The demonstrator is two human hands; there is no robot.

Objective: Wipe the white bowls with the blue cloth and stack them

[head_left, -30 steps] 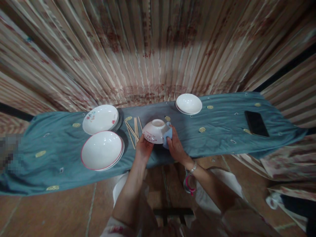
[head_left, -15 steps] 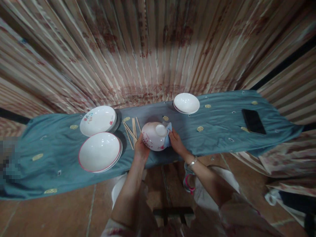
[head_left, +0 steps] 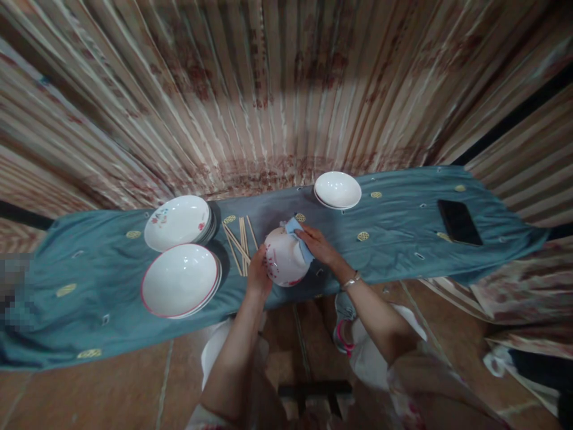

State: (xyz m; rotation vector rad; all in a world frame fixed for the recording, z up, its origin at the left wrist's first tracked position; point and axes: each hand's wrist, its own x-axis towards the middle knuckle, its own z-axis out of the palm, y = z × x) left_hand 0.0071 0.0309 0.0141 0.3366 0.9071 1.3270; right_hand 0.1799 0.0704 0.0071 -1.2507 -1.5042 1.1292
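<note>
My left hand (head_left: pixel 258 272) grips the left side of a white bowl (head_left: pixel 286 266) with red flower prints, its outer face turned up toward me. A light blue cloth (head_left: pixel 301 237) is held in my right hand (head_left: pixel 317 243) and pressed on the bowl's upper right, covering much of its foot. Just left of the bowl lie several wooden chopsticks (head_left: pixel 242 245), some crossing. Beyond my right hand, at the table's far edge, stands a small stack of white bowls (head_left: pixel 338 190).
Stacked plates (head_left: pixel 176 222) with flower prints stand at the left, behind large red-rimmed bowls (head_left: pixel 181 279). A black phone (head_left: pixel 459 222) lies at the right. The narrow table wears a teal cloth (head_left: pixel 394 254), with a pleated curtain (head_left: pixel 286 89) hanging behind.
My right hand has moved the blue cloth from the bowl's right side up over its foot. The bowl has tilted and shifted slightly right and toward me, still in my left hand.
</note>
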